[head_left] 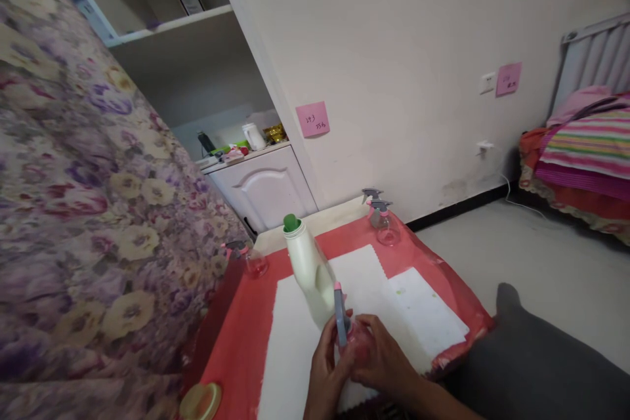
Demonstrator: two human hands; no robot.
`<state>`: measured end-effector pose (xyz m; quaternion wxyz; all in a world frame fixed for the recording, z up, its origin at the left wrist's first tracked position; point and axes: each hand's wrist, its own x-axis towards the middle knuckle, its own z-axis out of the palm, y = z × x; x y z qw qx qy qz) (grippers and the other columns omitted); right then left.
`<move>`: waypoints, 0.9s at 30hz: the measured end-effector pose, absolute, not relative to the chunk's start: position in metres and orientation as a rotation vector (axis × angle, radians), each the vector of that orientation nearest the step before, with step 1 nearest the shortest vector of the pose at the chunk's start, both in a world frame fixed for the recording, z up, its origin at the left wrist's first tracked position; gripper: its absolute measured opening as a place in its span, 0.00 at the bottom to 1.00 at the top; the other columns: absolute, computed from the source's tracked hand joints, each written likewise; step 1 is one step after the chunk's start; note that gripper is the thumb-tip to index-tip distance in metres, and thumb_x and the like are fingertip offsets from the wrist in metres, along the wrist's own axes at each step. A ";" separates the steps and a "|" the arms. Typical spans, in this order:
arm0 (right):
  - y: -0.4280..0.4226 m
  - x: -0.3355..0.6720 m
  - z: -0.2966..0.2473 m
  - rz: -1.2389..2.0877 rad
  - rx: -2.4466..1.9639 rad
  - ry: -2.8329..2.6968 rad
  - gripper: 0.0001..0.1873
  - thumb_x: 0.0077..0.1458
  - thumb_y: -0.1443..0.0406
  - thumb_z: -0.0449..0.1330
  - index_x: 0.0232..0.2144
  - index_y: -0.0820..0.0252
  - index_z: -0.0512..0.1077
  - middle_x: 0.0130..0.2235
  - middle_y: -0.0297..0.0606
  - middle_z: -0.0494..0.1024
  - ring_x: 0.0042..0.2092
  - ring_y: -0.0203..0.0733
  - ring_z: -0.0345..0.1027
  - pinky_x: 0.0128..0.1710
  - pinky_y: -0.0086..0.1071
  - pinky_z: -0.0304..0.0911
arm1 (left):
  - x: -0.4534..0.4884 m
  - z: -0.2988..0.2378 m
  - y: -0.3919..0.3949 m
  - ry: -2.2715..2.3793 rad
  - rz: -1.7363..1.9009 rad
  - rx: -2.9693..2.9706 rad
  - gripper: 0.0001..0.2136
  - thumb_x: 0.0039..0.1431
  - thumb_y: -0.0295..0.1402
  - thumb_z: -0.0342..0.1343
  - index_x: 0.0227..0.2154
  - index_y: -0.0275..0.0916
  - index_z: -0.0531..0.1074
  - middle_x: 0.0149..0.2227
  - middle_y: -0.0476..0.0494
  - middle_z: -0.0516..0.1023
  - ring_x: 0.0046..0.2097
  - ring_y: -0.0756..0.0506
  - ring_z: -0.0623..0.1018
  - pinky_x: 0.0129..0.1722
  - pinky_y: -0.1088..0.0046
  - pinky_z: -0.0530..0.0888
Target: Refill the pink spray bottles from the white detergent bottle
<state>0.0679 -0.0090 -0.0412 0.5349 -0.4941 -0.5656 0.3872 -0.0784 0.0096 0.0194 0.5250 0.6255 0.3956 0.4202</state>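
Note:
My left hand (325, 357) and my right hand (381, 357) are both closed around a small clear pink spray bottle (355, 340) with a grey trigger head (340, 316), held over the white cloth (290, 354). Just behind them stands a white bottle with a green cap (309, 266), upright on the cloth. My left fingers sit by the spray head; my right hand wraps the bottle's body.
A red cover (241, 348) spreads over the table. Two more small spray bottles stand at the far right corner (384, 223), another at the left edge (249, 261). A gold lid (201, 401) lies front left. Floral fabric (73, 210) hangs left; a white cabinet (263, 187) is behind.

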 end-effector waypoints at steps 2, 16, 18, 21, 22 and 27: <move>-0.008 0.068 -0.042 0.933 -1.181 -1.340 0.38 0.34 0.72 0.65 0.50 0.55 0.61 0.49 0.40 0.73 0.50 0.51 0.70 0.50 0.42 0.66 | -0.078 0.022 0.010 0.941 1.024 1.469 0.27 0.54 0.51 0.59 0.53 0.42 0.72 0.58 0.38 0.73 0.61 0.33 0.69 0.61 0.56 0.66; -0.009 0.068 -0.044 0.922 -1.107 -1.338 0.40 0.34 0.72 0.67 0.52 0.56 0.62 0.53 0.46 0.71 0.55 0.56 0.67 0.55 0.49 0.63 | -0.065 0.038 0.009 1.022 1.060 1.339 0.22 0.58 0.50 0.56 0.47 0.40 0.76 0.51 0.40 0.79 0.56 0.35 0.74 0.58 0.60 0.68; -0.009 0.069 -0.042 0.907 -1.082 -1.327 0.39 0.35 0.73 0.66 0.52 0.55 0.62 0.53 0.44 0.71 0.55 0.55 0.66 0.55 0.49 0.63 | -0.067 0.035 0.007 1.025 1.065 1.349 0.24 0.59 0.52 0.53 0.48 0.40 0.75 0.53 0.39 0.78 0.57 0.35 0.73 0.59 0.58 0.67; -0.008 0.073 -0.035 0.799 -1.046 -1.314 0.34 0.38 0.72 0.64 0.51 0.55 0.63 0.51 0.42 0.70 0.54 0.53 0.66 0.56 0.47 0.63 | -0.070 0.029 0.006 1.046 1.079 1.369 0.25 0.62 0.52 0.49 0.54 0.42 0.71 0.60 0.40 0.72 0.62 0.37 0.68 0.63 0.57 0.62; -0.008 0.074 -0.031 0.755 -1.031 -1.321 0.32 0.40 0.72 0.63 0.50 0.55 0.64 0.49 0.41 0.70 0.52 0.52 0.66 0.55 0.47 0.63 | -0.071 0.029 0.006 1.059 1.085 1.381 0.25 0.62 0.51 0.49 0.55 0.42 0.70 0.61 0.41 0.71 0.63 0.38 0.67 0.64 0.57 0.60; -0.001 0.072 -0.009 0.651 -1.004 -1.383 0.23 0.42 0.72 0.64 0.43 0.55 0.69 0.42 0.38 0.71 0.45 0.48 0.66 0.47 0.41 0.66 | -0.071 0.044 0.010 1.044 1.109 1.440 0.21 0.62 0.48 0.52 0.53 0.41 0.72 0.55 0.41 0.76 0.58 0.37 0.72 0.58 0.62 0.68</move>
